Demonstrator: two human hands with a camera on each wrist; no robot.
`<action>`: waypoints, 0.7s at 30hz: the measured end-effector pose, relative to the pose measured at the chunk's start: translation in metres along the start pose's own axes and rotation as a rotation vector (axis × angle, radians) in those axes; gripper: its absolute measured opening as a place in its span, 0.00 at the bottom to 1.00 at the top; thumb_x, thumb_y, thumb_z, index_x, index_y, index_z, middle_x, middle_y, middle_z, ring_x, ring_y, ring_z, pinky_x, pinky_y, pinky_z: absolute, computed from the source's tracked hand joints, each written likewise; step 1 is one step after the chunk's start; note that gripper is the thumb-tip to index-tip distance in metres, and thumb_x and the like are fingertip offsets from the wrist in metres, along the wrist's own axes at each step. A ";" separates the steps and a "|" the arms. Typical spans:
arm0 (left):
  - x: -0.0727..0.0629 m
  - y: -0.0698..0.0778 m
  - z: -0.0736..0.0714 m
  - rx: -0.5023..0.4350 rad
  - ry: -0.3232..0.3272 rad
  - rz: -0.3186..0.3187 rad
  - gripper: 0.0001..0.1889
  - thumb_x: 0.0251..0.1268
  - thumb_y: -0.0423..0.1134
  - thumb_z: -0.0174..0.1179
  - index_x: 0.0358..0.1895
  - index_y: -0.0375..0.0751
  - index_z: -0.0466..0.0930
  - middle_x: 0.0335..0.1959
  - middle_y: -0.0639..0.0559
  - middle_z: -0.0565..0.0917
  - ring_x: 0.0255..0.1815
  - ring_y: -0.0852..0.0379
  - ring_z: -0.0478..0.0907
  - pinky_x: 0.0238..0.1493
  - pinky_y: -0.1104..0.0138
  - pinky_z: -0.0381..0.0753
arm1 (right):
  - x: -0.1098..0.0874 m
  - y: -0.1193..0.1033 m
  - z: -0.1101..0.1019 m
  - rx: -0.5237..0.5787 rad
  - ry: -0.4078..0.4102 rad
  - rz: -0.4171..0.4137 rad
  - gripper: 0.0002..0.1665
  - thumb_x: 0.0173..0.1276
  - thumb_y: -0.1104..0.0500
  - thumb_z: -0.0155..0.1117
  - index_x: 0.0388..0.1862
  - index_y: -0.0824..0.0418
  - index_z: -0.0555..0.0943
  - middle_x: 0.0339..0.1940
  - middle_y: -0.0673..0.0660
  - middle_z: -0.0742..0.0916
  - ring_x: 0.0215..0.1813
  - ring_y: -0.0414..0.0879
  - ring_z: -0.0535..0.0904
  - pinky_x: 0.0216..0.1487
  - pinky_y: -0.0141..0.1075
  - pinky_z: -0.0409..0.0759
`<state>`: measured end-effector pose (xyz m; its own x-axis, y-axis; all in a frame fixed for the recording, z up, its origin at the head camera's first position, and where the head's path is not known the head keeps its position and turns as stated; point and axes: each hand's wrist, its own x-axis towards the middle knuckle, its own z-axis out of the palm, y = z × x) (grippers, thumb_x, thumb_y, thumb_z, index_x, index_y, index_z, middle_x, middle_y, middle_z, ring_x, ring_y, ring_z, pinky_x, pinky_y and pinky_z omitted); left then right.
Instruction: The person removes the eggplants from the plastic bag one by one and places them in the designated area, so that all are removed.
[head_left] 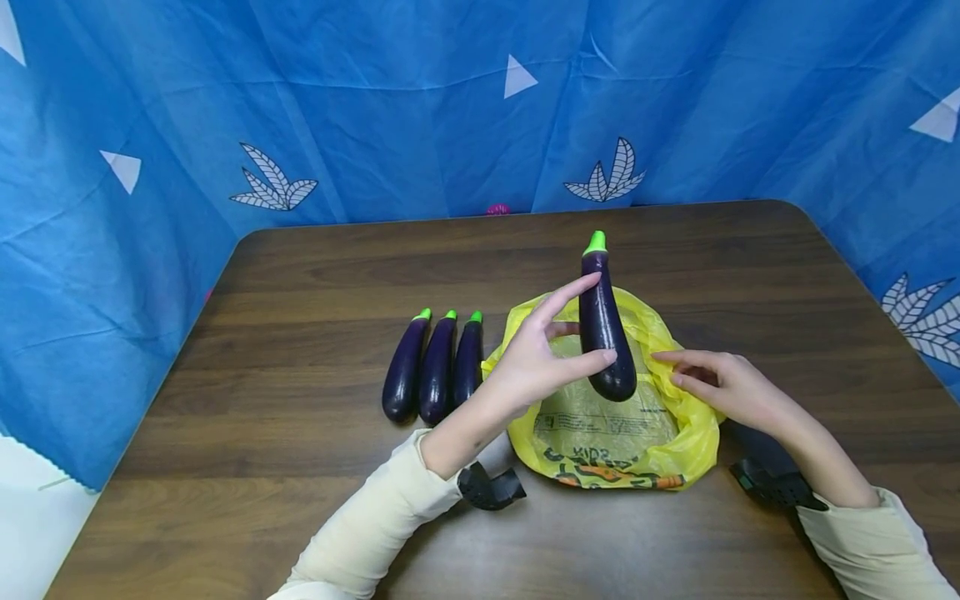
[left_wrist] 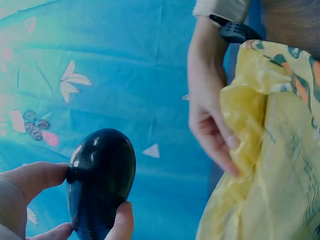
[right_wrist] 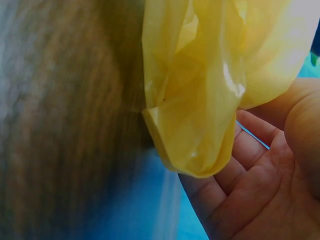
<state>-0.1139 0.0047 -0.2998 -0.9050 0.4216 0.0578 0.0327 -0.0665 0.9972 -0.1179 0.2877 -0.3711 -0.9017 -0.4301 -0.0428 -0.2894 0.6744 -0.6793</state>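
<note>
My left hand grips a dark purple eggplant with a bright green stem, thumb on one side and fingers on the other. The eggplant is held upright over the opened yellow plastic bag, stem end up. In the left wrist view, the glossy rounded bottom of the eggplant shows between thumb and fingers. At the bag's right side, my right hand pinches the crumpled rim. The right wrist view shows a fold of the bag hanging in front of the fingers, hiding their tips.
Three more eggplants lie side by side on the wooden table, left of the bag and close to my left forearm. Behind the table hangs a blue patterned cloth. A black strap is on my left wrist.
</note>
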 end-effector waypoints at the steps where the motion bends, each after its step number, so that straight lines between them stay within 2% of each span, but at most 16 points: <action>1: -0.002 0.002 -0.003 0.002 0.001 0.005 0.37 0.54 0.30 0.66 0.67 0.61 0.65 0.66 0.62 0.59 0.53 0.50 0.68 0.37 0.60 0.80 | 0.000 0.000 0.000 0.000 0.002 0.001 0.20 0.67 0.66 0.59 0.58 0.69 0.75 0.38 0.56 0.82 0.30 0.43 0.73 0.28 0.32 0.75; 4: -0.008 0.009 -0.014 0.036 0.017 0.014 0.37 0.54 0.31 0.66 0.67 0.63 0.65 0.67 0.62 0.59 0.55 0.49 0.68 0.39 0.59 0.79 | 0.000 0.000 0.000 -0.010 0.008 -0.007 0.20 0.67 0.66 0.59 0.58 0.69 0.76 0.39 0.56 0.82 0.30 0.42 0.73 0.28 0.31 0.75; 10: -0.021 0.016 -0.041 0.076 0.064 0.032 0.37 0.55 0.31 0.66 0.67 0.63 0.64 0.67 0.62 0.60 0.56 0.48 0.69 0.47 0.55 0.75 | -0.001 0.001 0.001 -0.023 0.007 -0.023 0.20 0.68 0.66 0.58 0.58 0.68 0.76 0.33 0.51 0.81 0.28 0.40 0.71 0.26 0.31 0.72; 21: -0.044 0.013 -0.089 0.071 0.163 -0.028 0.37 0.56 0.28 0.64 0.69 0.59 0.63 0.67 0.57 0.58 0.54 0.46 0.71 0.48 0.52 0.74 | -0.001 0.000 0.000 -0.027 0.006 -0.021 0.20 0.68 0.65 0.58 0.58 0.68 0.76 0.33 0.51 0.80 0.29 0.40 0.71 0.26 0.31 0.72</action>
<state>-0.1117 -0.0956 -0.2933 -0.9625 0.2700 0.0278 0.0314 0.0091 0.9995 -0.1169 0.2882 -0.3711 -0.8974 -0.4407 -0.0242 -0.3166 0.6810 -0.6603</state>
